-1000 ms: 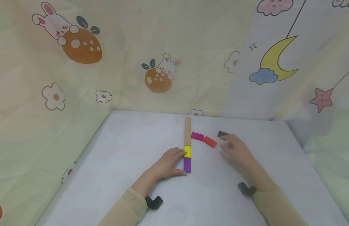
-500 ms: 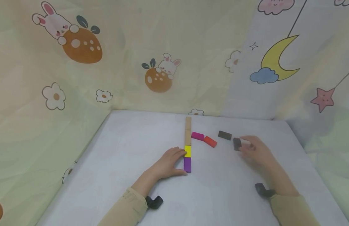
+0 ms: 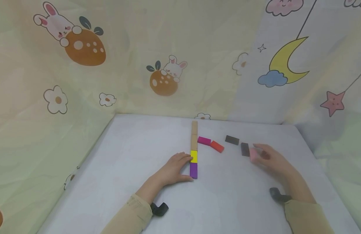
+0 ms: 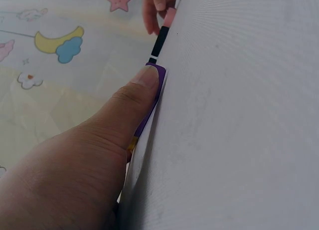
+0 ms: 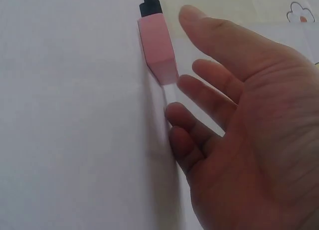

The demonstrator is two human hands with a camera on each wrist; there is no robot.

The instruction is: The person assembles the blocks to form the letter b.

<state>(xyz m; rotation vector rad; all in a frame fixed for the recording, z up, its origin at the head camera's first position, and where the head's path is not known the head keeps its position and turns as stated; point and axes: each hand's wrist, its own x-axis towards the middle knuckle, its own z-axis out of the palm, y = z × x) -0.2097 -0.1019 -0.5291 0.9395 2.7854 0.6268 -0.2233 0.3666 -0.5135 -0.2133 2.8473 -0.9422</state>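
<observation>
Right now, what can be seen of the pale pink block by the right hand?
The pale pink block is a small matte rectangular piece with crisp edges, possibly painted wood. It lies flat on the white table, right of the coloured row, end to end with a dark block; whether they touch is unclear. The right hand is open just beside it, with fingertips close but no grip visible.

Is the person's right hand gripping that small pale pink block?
No, the right hand is open with spread fingers beside the pale pink rectangular block, which lies on the white table.
</observation>
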